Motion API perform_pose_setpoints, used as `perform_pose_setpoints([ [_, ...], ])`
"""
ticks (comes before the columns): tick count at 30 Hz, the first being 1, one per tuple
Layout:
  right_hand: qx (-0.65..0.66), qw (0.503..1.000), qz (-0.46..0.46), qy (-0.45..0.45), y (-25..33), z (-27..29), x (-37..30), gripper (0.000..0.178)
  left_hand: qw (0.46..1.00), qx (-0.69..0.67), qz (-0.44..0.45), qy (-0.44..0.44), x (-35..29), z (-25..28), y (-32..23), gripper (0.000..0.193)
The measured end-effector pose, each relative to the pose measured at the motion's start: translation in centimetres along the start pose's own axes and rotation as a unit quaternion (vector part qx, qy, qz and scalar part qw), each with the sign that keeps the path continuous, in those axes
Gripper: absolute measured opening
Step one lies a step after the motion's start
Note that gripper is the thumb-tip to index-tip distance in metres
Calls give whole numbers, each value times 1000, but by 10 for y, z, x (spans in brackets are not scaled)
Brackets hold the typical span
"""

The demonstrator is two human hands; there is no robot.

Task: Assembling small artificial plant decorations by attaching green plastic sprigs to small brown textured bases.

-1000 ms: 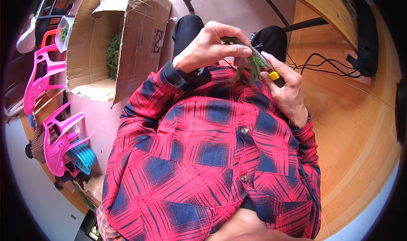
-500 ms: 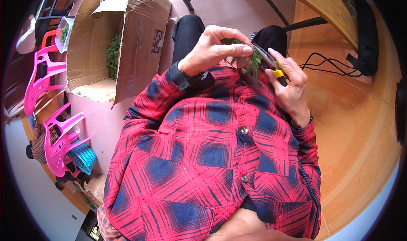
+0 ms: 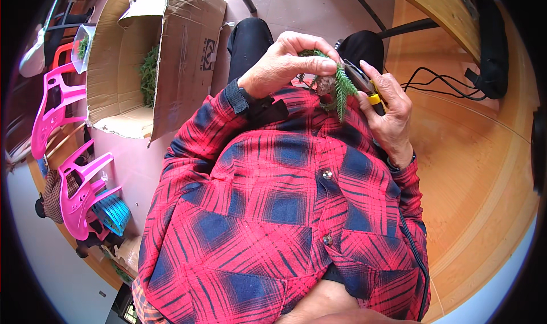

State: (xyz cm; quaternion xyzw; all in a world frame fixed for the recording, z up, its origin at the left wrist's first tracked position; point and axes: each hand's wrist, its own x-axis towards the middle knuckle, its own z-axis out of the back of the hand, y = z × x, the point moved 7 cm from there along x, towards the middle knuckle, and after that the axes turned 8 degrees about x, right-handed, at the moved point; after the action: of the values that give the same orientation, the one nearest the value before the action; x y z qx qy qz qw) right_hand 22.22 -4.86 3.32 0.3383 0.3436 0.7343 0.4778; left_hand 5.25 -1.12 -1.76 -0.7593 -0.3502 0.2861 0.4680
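My left hand [image 3: 293, 59] is closed on a small bunch of green needle-leaved sprigs [image 3: 343, 90] above my lap, thumb and forefinger pinching its top. A rough brownish, rounded piece [image 3: 325, 84], possibly a pine cone, shows among the green. In my right hand [image 3: 393, 104] is a pair of pliers [image 3: 374, 96] with yellow-and-black handles, the fingers wrapped around them. Their metal jaws lie right beside the sprigs, close to my left thumb tip. Whether the jaws grip anything cannot be made out.
A cardboard box [image 3: 185, 56] with greenery [image 3: 149, 76] inside stands on the floor at my left. Pink plastic chairs [image 3: 80, 193] and a blue basket [image 3: 112, 213] are farther left. A wooden table edge [image 3: 433, 10] is at the upper right, with black cables [image 3: 444, 87] below it.
The sprigs have turned and spread, so the long one and the brownish piece show more plainly. Both hands have shifted only slightly and keep their holds.
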Motion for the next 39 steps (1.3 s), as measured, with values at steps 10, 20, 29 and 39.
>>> perform_pose_setpoints([
  [10, -7, 1000, 26, -7, 4, 0, 1, 46, 1000, 26, 8, -5, -1, 0, -1, 13],
  [20, -15, 998, 53, -15, 9, 2, 4, 55, 1000, 0, 6, 19, 4, -1, 6, 13],
  [29, 45, 999, -3, 0, 3, -5, 0, 45, 991, 118, -65, -4, 5, 0, -7, 12],
  [39, 270, 894, -337, 119, -38, -26, -15, 41, 611, 676, -372, -178, -6, -26, -42, 11],
])
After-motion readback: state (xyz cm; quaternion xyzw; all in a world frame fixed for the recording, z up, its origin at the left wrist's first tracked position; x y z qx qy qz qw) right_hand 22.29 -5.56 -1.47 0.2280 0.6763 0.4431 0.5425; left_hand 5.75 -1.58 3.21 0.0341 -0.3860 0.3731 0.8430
